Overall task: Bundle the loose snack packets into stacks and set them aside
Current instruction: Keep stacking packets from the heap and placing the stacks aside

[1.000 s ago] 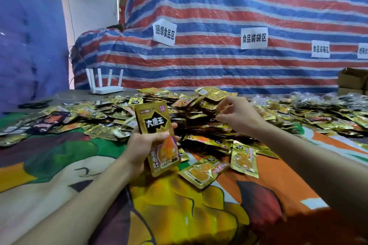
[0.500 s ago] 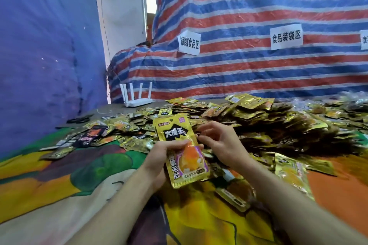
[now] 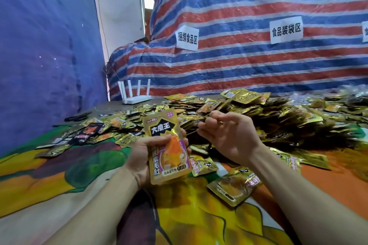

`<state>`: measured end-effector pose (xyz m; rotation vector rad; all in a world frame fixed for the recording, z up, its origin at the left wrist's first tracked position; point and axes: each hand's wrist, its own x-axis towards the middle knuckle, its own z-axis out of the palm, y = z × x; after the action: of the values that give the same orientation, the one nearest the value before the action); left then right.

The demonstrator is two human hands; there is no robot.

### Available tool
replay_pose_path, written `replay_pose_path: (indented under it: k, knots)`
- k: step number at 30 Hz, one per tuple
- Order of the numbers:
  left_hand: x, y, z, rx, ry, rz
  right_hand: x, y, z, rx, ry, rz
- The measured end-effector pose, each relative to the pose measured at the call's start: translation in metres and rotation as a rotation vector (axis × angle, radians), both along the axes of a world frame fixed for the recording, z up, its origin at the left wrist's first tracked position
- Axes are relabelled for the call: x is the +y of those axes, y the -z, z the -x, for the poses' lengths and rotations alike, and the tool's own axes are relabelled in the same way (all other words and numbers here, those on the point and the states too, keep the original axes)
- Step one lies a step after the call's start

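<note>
Bundle in progress: a gold snack packet point(image 3: 166, 145), possibly fronting a thin stack, is gripped upright in the curled left hand point(image 3: 142, 158). Just beside it, a thin strand point(image 3: 191, 133), likely a band, is pinched by the right hand point(image 3: 229, 137). No finished stack is seen; the loose heap point(image 3: 274, 119) beyond both hands on the desk point(image 3: 59, 195) is judged left to bundle.

The tall gold foil snack packet point(image 3: 167, 145) gripped in the left hand point(image 3: 143, 157) is seen as glossy, crinkled metallic film. The same shine is shown by the heap of loose gold foil packets point(image 3: 258, 113) along the far edge of the bench point(image 3: 111, 105). The bench is covered by a matt, wrinkled, colourfully printed cloth point(image 3: 59, 175). A thin tan band point(image 3: 191, 132) is pinched by the fingers point(image 3: 218, 117) of the right hand point(image 3: 229, 137); its material cannot be told.
</note>
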<state>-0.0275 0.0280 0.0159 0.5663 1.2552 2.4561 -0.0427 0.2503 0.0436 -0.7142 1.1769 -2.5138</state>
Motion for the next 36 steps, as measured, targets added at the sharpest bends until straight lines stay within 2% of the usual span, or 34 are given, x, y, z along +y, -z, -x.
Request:
replay_pose_path:
  k: [2,4,11,15,18,22,25,28,31,36]
  knots:
    - [0.004,0.001,-0.001,-0.034,0.005,0.069,0.000,0.001,-0.001,-0.048,-0.040,0.098]
    - [0.006,0.002,-0.002,-0.057,-0.005,0.143,0.000,0.003,0.000,-0.057,-0.051,0.096]
    - [0.012,-0.001,0.000,-0.196,-0.228,0.235,-0.012,0.014,0.004,0.045,0.164,-0.278]
    - [0.010,-0.001,0.008,-0.284,-0.461,0.117,-0.016,0.020,0.004,0.056,0.312,-0.353]
    - [0.006,-0.002,0.013,-0.291,-0.552,-0.007,-0.027,0.025,0.000,0.066,0.317,-0.424]
    - [0.010,-0.006,0.013,-0.307,-0.535,-0.075,-0.053,0.036,-0.007,0.125,0.320,-0.510]
    - [0.021,-0.006,0.008,-0.322,-0.493,-0.054,-0.067,0.040,-0.010,0.203,0.467,-0.511]
    - [0.031,-0.003,0.004,-0.261,-0.497,-0.035,-0.067,0.043,-0.009,0.296,0.594,-0.524]
    - [0.036,-0.004,0.000,-0.258,-0.503,-0.033,-0.066,0.045,-0.010,0.299,0.595,-0.492]
    - [0.033,-0.009,-0.002,-0.381,-0.452,-0.140,-0.073,0.048,-0.013,0.388,0.576,-0.483]
